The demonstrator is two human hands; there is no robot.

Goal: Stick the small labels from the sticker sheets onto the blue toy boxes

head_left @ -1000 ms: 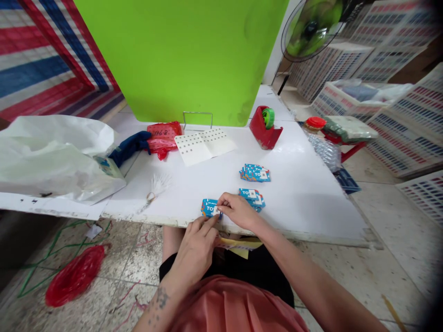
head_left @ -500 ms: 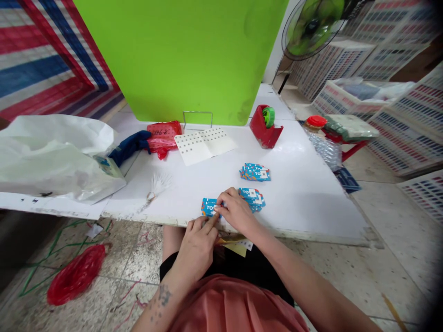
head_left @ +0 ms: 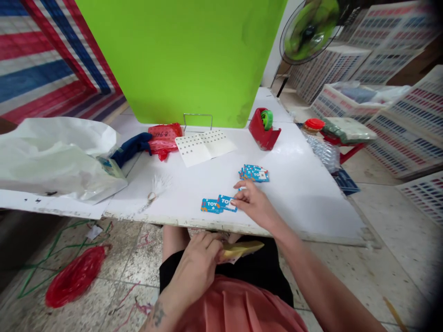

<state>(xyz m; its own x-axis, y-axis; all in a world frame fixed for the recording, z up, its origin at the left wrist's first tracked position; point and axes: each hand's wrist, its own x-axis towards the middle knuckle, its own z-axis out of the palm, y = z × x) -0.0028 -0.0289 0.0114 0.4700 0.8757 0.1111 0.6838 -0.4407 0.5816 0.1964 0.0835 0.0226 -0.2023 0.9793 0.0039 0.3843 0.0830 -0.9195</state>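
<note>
Blue card (head_left: 224,201) near the near edge of the white table (head_left: 294,184), its left end overlapping a small card stack (head_left: 209,206). With my right hand (head_left: 238,199) I pinch the card's right end, the upper fingers loosely spread. My left hand (head_left: 201,258), below the near edge and above the lap, grips a yellow sheet (head_left: 244,249) between curled fingers. A fanned card pile (head_left: 254,173) lies beyond my right hand. Farther out, a dotted white sheet (head_left: 204,146) and a red tape dispenser (head_left: 263,131) lie toward the far edge, the dispenser nearer the far right corner.
</note>
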